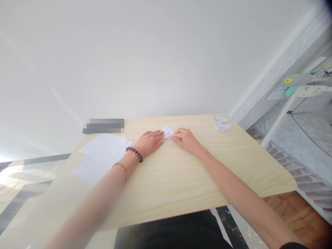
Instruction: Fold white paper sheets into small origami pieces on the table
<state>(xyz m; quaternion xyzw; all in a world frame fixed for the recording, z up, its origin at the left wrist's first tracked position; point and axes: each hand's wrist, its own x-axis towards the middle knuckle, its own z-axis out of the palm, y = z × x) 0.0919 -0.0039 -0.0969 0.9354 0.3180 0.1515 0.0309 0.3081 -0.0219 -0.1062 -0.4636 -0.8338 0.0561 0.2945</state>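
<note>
A small folded piece of white paper (168, 131) lies on the wooden table between my hands. Flat on the tabletop, fingers stretched out, my left hand (150, 142) touches the paper's left edge with its fingertips. My right hand (187, 139) has its fingers bent and pinched at the paper's right corner. Creases and layered flaps show on the paper's upper side. Two folded white paper pieces (221, 123) rest near the back right corner of the table, apart from my hands.
White paper sheets (101, 148) lie overlapped at the table's left, beside my left forearm. A dark, pixelated flat object (103, 126) is at the back left. The table (171, 186) stands against a white wall (155, 62). A metal frame (280, 114) rises at the right.
</note>
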